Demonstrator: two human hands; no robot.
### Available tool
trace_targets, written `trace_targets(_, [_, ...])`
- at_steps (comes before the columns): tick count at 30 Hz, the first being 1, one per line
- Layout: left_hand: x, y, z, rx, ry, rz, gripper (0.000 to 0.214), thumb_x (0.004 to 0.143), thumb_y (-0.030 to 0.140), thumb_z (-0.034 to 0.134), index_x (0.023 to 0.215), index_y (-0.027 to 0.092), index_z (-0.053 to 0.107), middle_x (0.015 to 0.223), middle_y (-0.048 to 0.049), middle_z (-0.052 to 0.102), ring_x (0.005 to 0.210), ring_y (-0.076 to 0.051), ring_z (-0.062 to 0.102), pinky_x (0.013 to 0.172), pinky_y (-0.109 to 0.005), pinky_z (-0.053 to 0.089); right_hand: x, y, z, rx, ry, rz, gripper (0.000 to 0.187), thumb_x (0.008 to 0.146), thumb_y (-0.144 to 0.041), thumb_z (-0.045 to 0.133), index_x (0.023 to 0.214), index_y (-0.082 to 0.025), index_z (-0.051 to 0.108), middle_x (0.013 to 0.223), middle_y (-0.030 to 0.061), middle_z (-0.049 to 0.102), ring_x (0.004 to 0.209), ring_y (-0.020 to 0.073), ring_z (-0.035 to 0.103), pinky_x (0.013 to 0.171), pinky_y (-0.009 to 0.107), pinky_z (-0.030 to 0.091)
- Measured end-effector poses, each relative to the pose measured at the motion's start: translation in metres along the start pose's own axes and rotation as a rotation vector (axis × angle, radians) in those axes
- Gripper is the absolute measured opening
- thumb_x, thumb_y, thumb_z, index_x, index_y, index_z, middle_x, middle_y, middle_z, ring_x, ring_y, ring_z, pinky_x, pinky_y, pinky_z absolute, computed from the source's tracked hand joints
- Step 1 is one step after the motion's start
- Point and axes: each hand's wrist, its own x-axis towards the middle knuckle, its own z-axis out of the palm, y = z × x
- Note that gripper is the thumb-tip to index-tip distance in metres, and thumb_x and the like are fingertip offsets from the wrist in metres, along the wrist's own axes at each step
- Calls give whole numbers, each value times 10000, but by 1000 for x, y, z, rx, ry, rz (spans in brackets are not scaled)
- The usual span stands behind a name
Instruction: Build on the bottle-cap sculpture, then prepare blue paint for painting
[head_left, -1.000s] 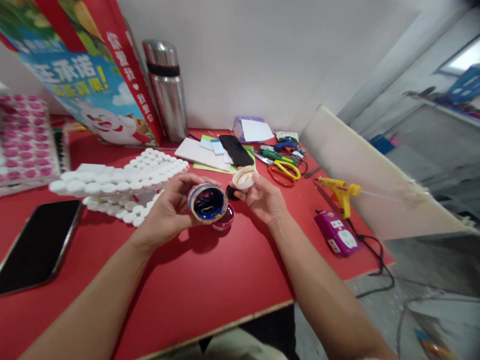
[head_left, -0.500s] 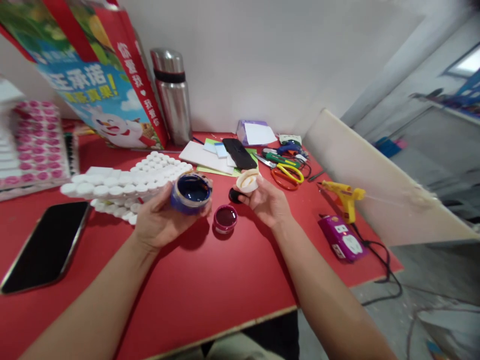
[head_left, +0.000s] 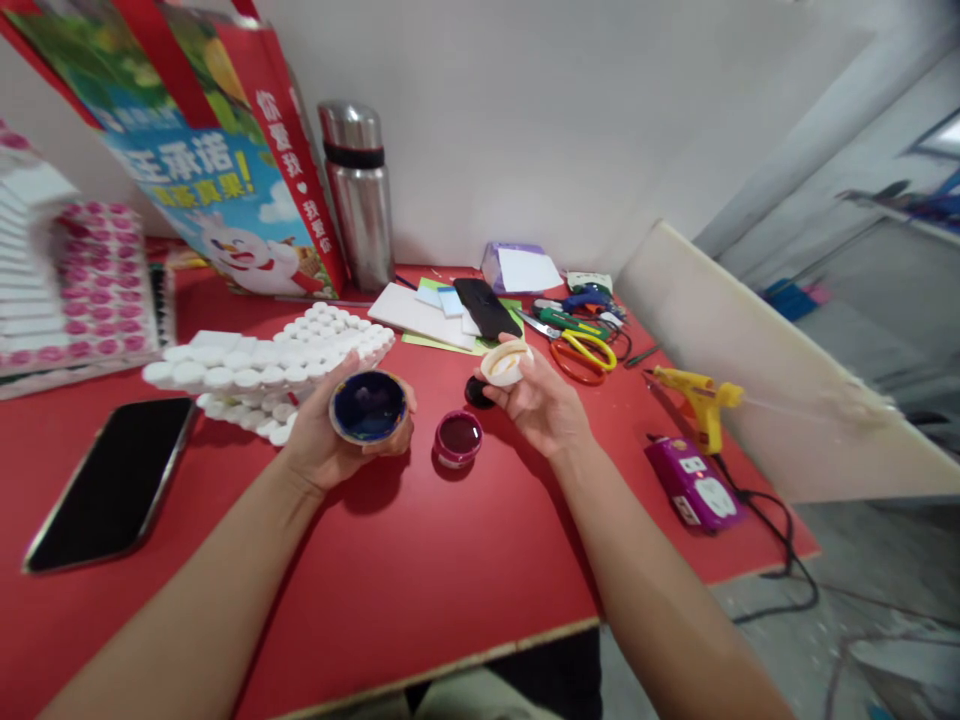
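Note:
My left hand (head_left: 322, 440) is wrapped round a jar of dark blue liquid (head_left: 368, 407), held above the table and tipped so that its mouth faces me. In my right hand (head_left: 541, 405) is a small cream-coloured cap (head_left: 506, 362), its inside marked with an orange-brown stain. Just below that cap is a round black lid (head_left: 478, 392); I cannot tell whether the fingers touch it. Between the hands, a small magenta jar of dark red liquid (head_left: 458, 437) stands uncovered on the red table (head_left: 442, 560).
White stacked round pieces (head_left: 262, 360) lie behind my left hand, with a large phone (head_left: 112, 485) further left. A steel flask (head_left: 360, 200) and a printed bag (head_left: 232, 180) stand behind. Scissors (head_left: 581, 355), a yellow glue gun (head_left: 697, 395) and a purple power socket (head_left: 697, 485) are rightward.
My left hand has tilted the blue jar toward me, so more of its opening shows. My right hand keeps its hold on the cap. The whole view has shifted slightly.

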Motion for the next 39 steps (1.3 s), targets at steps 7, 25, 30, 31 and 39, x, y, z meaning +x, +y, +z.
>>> trace_targets(7, [0,1,-6,14,-6,-15,703,879,759,518,800,101,753,458,-58,540,436,-160,477,509,-310,409,-1,0,1,-19,24,-90,403,703,-275,881,1071,-264,718,1012,3,769,985,205,741,905,385,621])
trace_targets(25, [-2,-9,-13,-131,284,92,494,812,608,771,1089,201,725,1015,-101,781,826,-253,747,630,-337,602,1,-7,-6,-164,246,-351,506,626,-209,922,1015,-284,606,1037,1,752,1060,191,718,1077,408,530])
trace_targets(30, [-5,-12,-15,-102,262,126,563,687,450,910,1173,249,709,1246,-78,731,1012,-263,733,754,-341,622,5,-8,-18,-290,381,-472,637,581,-219,931,1104,-282,574,1035,-13,698,972,177,697,991,378,555])
trace_targets(31, [-5,-12,-15,-72,237,143,602,661,423,927,1191,246,704,1273,-85,720,1042,-268,725,781,-339,619,5,-8,-20,-324,388,-476,643,587,-231,930,1119,-286,574,1039,-18,691,962,175,691,974,374,558])
trace_targets(39, [5,-11,-10,236,344,245,762,487,149,978,1195,214,703,1276,-100,717,1168,-288,678,914,-327,567,7,-10,-37,-639,395,-414,635,638,-312,900,1197,-265,603,1194,38,644,1059,221,641,1027,418,507])
